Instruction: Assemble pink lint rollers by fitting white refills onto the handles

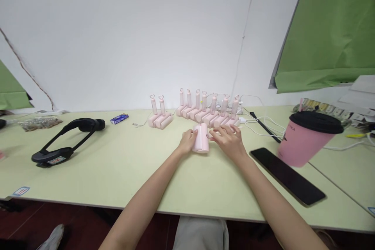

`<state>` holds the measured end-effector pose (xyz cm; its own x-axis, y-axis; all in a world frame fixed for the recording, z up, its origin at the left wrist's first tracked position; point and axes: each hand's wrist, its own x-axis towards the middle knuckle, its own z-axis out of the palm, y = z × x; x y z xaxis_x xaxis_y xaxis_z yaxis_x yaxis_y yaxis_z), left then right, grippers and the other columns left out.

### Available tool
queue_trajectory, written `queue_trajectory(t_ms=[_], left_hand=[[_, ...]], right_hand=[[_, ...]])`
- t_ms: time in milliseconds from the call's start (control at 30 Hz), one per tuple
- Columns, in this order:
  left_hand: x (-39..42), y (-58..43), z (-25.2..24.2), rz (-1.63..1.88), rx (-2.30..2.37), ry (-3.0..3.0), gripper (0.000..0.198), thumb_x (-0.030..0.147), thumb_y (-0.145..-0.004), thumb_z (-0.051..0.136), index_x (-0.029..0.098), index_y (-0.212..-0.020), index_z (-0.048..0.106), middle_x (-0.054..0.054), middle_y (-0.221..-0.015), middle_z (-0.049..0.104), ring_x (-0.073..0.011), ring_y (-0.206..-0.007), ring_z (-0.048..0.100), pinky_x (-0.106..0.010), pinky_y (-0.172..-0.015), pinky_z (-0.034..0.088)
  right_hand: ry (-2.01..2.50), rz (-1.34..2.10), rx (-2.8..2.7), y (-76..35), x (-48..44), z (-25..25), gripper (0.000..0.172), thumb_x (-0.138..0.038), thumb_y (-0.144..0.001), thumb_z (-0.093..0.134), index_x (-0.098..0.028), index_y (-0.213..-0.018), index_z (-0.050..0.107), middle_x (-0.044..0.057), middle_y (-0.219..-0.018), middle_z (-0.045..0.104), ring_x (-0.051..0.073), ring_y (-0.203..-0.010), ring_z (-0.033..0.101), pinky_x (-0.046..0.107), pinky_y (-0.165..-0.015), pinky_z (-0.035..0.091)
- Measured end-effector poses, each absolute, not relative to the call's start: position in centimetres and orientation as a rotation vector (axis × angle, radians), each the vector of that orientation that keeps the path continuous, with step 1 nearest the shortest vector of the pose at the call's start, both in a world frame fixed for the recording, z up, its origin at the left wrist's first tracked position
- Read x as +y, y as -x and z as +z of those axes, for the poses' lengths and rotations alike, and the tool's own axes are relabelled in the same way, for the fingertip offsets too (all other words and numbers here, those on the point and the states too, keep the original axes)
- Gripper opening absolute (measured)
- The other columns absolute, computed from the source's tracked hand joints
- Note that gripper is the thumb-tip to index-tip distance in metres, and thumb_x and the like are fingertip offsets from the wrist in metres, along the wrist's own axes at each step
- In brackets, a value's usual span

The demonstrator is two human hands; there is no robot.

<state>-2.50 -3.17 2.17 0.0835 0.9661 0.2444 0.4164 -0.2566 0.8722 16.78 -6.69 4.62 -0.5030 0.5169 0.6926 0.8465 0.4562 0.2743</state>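
Observation:
A small pink device [201, 138] lies on the pale green table [102, 168] between my hands. My left hand [187, 141] curls against its left side and grips it. My right hand [228, 140] rests on the right, fingers bent and touching the device's edge. Just beyond stand several pink devices with heart-topped upright handles in a row [209, 111], and two more of them [159, 115] stand apart to the left.
A pink cup with a black lid [307, 138] stands at the right, a black phone [288, 175] lying in front of it. White cables [263, 125] trail behind. A black headset [68, 140] and a blue packet [119, 118] lie at the left.

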Motion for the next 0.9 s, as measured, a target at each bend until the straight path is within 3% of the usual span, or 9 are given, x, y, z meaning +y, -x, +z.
queue_trajectory(t_ms=[100,200,300,433,533,667,900], left_hand=[[-4.4,2.6,3.5,1.233,1.478,-2.026,0.051,0.054,-0.082,0.038,0.018,-0.117,0.046,-0.011,-0.115,0.05,-0.0248,-0.108,0.043,-0.041,-0.094,0.033],[-5.5,1.8,4.2,1.011,1.278,-2.336,0.056,0.053,-0.073,0.053,0.024,-0.12,0.045,-0.009,-0.119,0.049,-0.0245,-0.106,0.046,-0.039,-0.091,0.037],[-6.1,0.6,3.6,0.877,1.326,-2.541,0.062,0.036,-0.061,0.068,0.026,-0.118,0.047,-0.009,-0.127,0.042,-0.0291,-0.112,0.041,-0.043,-0.093,0.036],[-5.5,0.6,2.4,0.965,1.377,-2.52,0.057,0.014,-0.066,0.055,0.028,-0.121,0.044,-0.007,-0.132,0.039,-0.026,-0.114,0.041,-0.041,-0.093,0.037],[-3.9,2.5,2.2,1.113,1.338,-2.375,0.054,0.016,-0.066,0.055,0.024,-0.118,0.048,-0.008,-0.126,0.046,-0.0238,-0.111,0.046,-0.037,-0.095,0.037],[-1.1,6.5,2.0,1.322,1.442,-2.176,0.045,0.021,-0.069,0.052,0.017,-0.113,0.052,-0.008,-0.11,0.056,-0.0215,-0.103,0.05,-0.035,-0.093,0.038],[2.6,11.3,1.2,1.393,2.273,-2.03,0.043,0.03,-0.074,0.052,0.016,-0.114,0.053,-0.015,-0.122,0.045,-0.0305,-0.117,0.034,-0.044,-0.095,0.028]], right_hand=[[1.138,-0.883,-2.227,-16.9,-6.5,4.8,0.025,-0.029,-0.089,0.038,-0.026,-0.104,0.058,0.006,-0.101,0.063,0.023,-0.101,0.046,0.042,-0.096,0.015],[1.178,-0.879,-2.231,-17.0,-6.3,4.7,0.024,-0.027,-0.088,0.04,-0.024,-0.103,0.059,0.008,-0.097,0.064,0.024,-0.097,0.048,0.042,-0.095,0.019],[1.189,-0.855,-2.217,-17.2,-6.1,4.5,0.025,-0.025,-0.088,0.04,-0.024,-0.106,0.058,0.008,-0.098,0.064,0.024,-0.099,0.049,0.043,-0.096,0.02],[1.084,-0.903,-2.192,-17.4,-6.2,4.3,0.037,-0.018,-0.087,0.038,-0.026,-0.122,0.049,0.006,-0.125,0.053,0.021,-0.116,0.041,0.042,-0.102,0.015],[1.021,-0.953,-2.158,-17.4,-6.4,4.1,0.041,-0.017,-0.087,0.037,-0.029,-0.125,0.045,0.002,-0.131,0.047,0.019,-0.121,0.038,0.04,-0.105,0.014],[1.053,-0.946,-2.083,-17.1,-6.3,3.8,0.036,-0.014,-0.084,0.039,-0.027,-0.114,0.055,0.002,-0.127,0.052,0.02,-0.119,0.04,0.044,-0.105,0.016],[1.19,-0.842,-2.099,-17.1,-5.0,2.6,0.029,-0.01,-0.076,0.046,-0.026,-0.094,0.061,0.004,-0.122,0.054,0.021,-0.116,0.042,0.046,-0.103,0.021]])
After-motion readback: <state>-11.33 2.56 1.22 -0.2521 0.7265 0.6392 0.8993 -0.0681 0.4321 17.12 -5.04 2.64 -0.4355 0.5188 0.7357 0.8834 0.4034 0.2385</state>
